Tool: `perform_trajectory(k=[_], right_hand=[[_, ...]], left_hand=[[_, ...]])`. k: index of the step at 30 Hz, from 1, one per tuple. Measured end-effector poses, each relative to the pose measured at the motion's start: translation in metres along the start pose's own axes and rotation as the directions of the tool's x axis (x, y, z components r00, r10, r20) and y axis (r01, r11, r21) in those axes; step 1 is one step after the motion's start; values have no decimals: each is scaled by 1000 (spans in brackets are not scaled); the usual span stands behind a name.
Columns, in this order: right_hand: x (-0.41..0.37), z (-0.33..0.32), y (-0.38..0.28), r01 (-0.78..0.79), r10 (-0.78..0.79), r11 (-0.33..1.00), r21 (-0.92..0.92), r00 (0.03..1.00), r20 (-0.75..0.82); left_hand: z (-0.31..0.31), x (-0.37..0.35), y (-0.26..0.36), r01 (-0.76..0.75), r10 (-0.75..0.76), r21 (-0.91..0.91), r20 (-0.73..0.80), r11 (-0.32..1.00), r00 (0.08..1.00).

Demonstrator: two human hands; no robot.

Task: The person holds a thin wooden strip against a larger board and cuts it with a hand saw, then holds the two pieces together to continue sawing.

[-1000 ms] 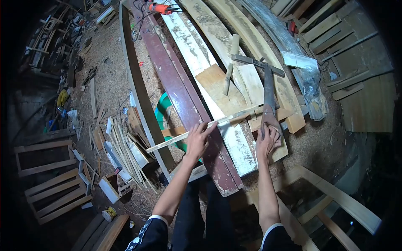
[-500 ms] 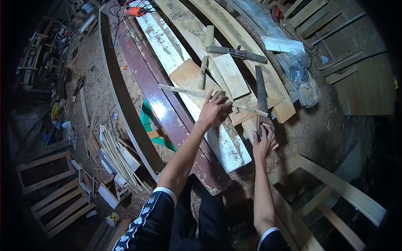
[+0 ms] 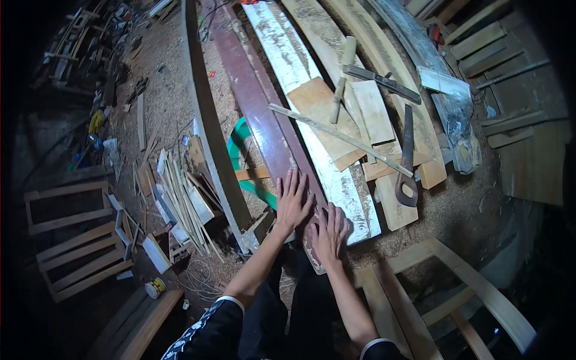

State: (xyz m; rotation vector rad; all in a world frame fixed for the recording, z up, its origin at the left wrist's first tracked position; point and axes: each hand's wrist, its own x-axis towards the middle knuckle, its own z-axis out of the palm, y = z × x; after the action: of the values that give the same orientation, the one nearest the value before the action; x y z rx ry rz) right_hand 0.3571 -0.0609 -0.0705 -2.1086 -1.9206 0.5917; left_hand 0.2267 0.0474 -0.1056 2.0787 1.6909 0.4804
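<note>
My left hand point(image 3: 292, 201) lies flat with its fingers stretched along the top of a long maroon board point(image 3: 258, 111) with chipped paint. My right hand point(image 3: 329, 235) rests near the same board's close end, fingers extended, and grips nothing. To their right is a white-painted plank point(image 3: 339, 180). A thin wooden strip point(image 3: 342, 137) lies slantwise across the pieces there. Its lower end meets a handsaw point(image 3: 407, 153), whose wooden handle points toward me. Neither the strip nor the saw is in a hand.
A square wooden piece point(image 3: 312, 102), a pale block point(image 3: 372, 111) and a dark, bar-shaped tool point(image 3: 384, 83) lie farther up. Left stands a long curved board point(image 3: 207, 120), beside thin strips point(image 3: 183, 198). A wooden frame point(image 3: 474, 294) is at lower right. Sawdust covers the floor.
My left hand has let go of the thin strip and my right hand has released the saw handle. Both have moved left onto the maroon board. The view has shifted too.
</note>
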Motion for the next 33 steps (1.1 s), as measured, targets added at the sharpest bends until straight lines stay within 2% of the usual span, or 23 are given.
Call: perform_trajectory(k=[2, 4, 6, 11, 20, 22, 26, 29, 33], right_hand=[[-1, 7, -11, 12, -12, 1000, -26, 1000, 0], [-4, 14, -19, 23, -23, 998, -54, 1000, 1], [-5, 17, -21, -58, 57, 998, -26, 998, -30], [-6, 24, -21, -81, 77, 995, -52, 994, -77], [-18, 39, -44, -41, 42, 998, 37, 999, -12], [-23, 44, -57, -16, 15, 998, 56, 1000, 3], [-28, 56, -75, 24, -21, 997, 71, 999, -47], [-31, 59, -73, 12, -9, 998, 54, 999, -50], [-31, 59, -75, 2, 0, 999, 40, 999, -49]], left_hand=[[-2, 4, 1, -42, 41, 88, 21, 995, 999], [0, 6, 1, -31, 30, 45, 15, 999, 999], [1, 5, 1, -23, 23, 25, 15, 999, 1000], [2, 7, 2, 0, 0, 22, 1, 1000, 1000], [-13, -15, -21, -1, 0, 33, 36, 999, 999], [-20, -25, -39, -37, 40, 103, -30, 994, 999], [-43, -42, -71, -104, 103, 45, 7, 994, 995], [-41, -40, -71, -97, 95, 82, 29, 992, 995], [-32, -42, -69, -63, 66, 53, -41, 997, 997]])
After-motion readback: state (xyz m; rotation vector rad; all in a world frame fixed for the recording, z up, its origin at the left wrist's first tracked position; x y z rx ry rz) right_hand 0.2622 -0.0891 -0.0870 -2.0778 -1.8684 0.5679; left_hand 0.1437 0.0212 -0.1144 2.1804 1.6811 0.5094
